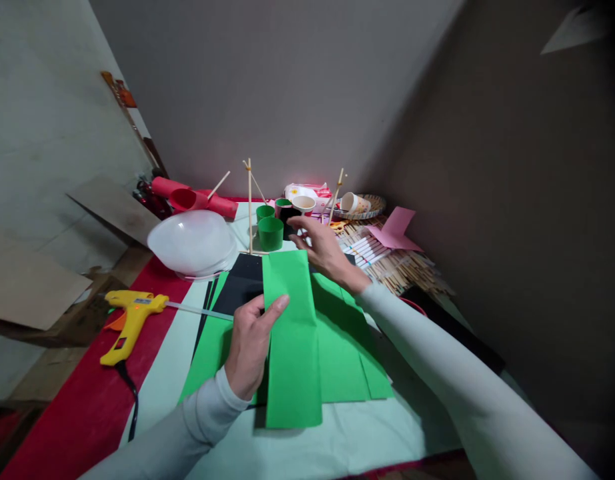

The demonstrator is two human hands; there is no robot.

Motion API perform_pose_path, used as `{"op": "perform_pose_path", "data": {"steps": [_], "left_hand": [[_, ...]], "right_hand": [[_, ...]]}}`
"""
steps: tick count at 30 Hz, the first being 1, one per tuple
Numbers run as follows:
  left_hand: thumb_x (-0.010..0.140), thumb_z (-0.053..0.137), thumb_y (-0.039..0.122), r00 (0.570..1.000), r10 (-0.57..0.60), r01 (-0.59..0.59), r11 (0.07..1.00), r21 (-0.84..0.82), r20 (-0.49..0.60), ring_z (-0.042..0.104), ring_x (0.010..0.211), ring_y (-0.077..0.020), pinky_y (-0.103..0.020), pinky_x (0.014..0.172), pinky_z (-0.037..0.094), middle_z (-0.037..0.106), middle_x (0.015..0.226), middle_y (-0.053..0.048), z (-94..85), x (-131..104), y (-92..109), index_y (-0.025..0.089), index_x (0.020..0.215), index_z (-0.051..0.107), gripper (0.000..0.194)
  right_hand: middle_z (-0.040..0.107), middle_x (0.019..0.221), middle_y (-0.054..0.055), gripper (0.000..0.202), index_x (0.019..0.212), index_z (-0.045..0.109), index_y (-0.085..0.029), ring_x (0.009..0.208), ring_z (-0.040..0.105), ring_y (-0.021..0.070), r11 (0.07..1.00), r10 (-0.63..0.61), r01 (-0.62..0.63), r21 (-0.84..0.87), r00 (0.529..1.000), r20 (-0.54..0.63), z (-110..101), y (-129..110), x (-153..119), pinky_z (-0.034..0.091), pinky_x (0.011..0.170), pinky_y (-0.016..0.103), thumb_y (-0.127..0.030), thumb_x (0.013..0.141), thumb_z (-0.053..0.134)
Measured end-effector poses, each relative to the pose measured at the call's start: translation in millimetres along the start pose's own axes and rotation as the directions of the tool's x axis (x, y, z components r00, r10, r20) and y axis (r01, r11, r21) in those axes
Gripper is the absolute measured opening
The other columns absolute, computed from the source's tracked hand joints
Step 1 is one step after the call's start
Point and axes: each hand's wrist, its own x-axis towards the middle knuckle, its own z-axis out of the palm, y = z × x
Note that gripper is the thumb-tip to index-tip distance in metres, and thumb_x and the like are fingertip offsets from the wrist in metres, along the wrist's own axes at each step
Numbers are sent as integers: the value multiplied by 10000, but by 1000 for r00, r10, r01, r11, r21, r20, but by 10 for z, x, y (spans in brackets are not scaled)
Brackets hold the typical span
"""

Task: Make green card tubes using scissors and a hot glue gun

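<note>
My left hand (252, 337) is closed on the left edge of a long folded green paper (292, 353), its thumb lying on top. Past the paper's far end, my right hand (320, 245) reaches over the table with fingers spread and nothing visible between them. It is near a black cup (289, 223), partly hidden behind the fingers, and a green cup (271, 235). Below the held paper lie green sheets (340, 353) and black sheets (240, 283).
A yellow glue gun (132, 323) lies at the left, by a clear plastic bowl (192, 241). Red rolls (187, 197), upright sticks (250, 207), a bamboo mat (412, 267) with white pens, pink paper (397, 230) and a woven tray (375, 205) stand farther back.
</note>
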Motion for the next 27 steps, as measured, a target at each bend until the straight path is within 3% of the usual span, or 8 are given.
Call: {"op": "perform_pose_path", "data": {"steps": [2, 5, 9, 14, 18, 20, 23, 27], "left_hand": [[720, 887, 484, 999, 39, -39, 999, 5, -27, 751, 847, -275, -379, 800, 583, 831, 945, -93, -3, 17, 7, 159, 974, 832, 416], [735, 875, 497, 992, 105, -104, 994, 12, -64, 749, 914, -286, -386, 836, 581, 831, 997, -88, 7, 45, -15, 168, 1021, 824, 438], [751, 867, 485, 984, 166, -163, 986, 43, -68, 740, 949, -281, -382, 870, 572, 825, 1019, -75, 56, 70, -70, 176, 983, 816, 389], [758, 864, 462, 984, 181, -180, 981, 69, 2, 726, 912, -238, -336, 828, 570, 798, 1026, -60, 39, 121, 115, 189, 1122, 761, 467], [701, 908, 390, 974, 224, -221, 969, 112, -21, 701, 1013, -207, -242, 830, 536, 765, 1103, -31, -118, 191, 489, 265, 1356, 648, 716], [698, 904, 400, 970, 217, -236, 945, 225, 106, 676, 1145, -263, -247, 850, 526, 758, 1214, -76, -210, 211, 640, 270, 1377, 661, 733], [706, 888, 408, 941, 134, -271, 845, 461, 310, 644, 1216, -335, -302, 912, 518, 773, 1238, -120, -315, 219, 740, 265, 1325, 729, 655], [699, 859, 471, 919, 33, -302, 701, 646, 394, 672, 1017, -343, -346, 847, 521, 809, 1064, -120, -377, 215, 695, 246, 1070, 853, 435]], "right_hand": [[724, 1122, 116, 240, 1161, 627, -177, 984, 687, 231, 990, 77, -73, 122, 997, -27, -100, -122, -336, 536, 932, 416, -334, 1060, 477], [717, 1032, 83, 353, 1154, 595, -182, 890, 712, 191, 941, 184, -179, 287, 983, 7, -97, -319, -851, 571, 806, 344, -459, 1090, 385], [651, 834, 5, 342, 1116, 604, -184, 716, 624, 162, 880, 266, -275, 387, 961, 78, 113, -479, -1268, 518, 632, 281, -503, 993, 604], [686, 979, 36, 282, 1020, 627, -204, 896, 634, 199, 846, 255, -291, 447, 957, 140, 71, -412, -1277, 530, 795, 329, -476, 1018, 553], [653, 837, 10, 375, 846, 644, -219, 780, 602, 192, 852, 163, -280, 442, 945, 285, -171, -322, -1220, 503, 721, 319, -534, 1019, 537], [630, 791, 2, 407, 796, 638, -227, 747, 573, 186, 868, 114, -260, 423, 933, 341, -237, -311, -1208, 481, 711, 315, -559, 1012, 546], [590, 736, -12, 420, 746, 618, -227, 720, 538, 181, 891, 44, -230, 393, 902, 429, -262, -332, -1194, 454, 718, 318, -567, 990, 588], [542, 703, -20, 450, 707, 575, -224, 695, 503, 170, 906, -11, -200, 372, 869, 494, -263, -367, -1188, 443, 721, 317, -560, 1006, 560]]}}
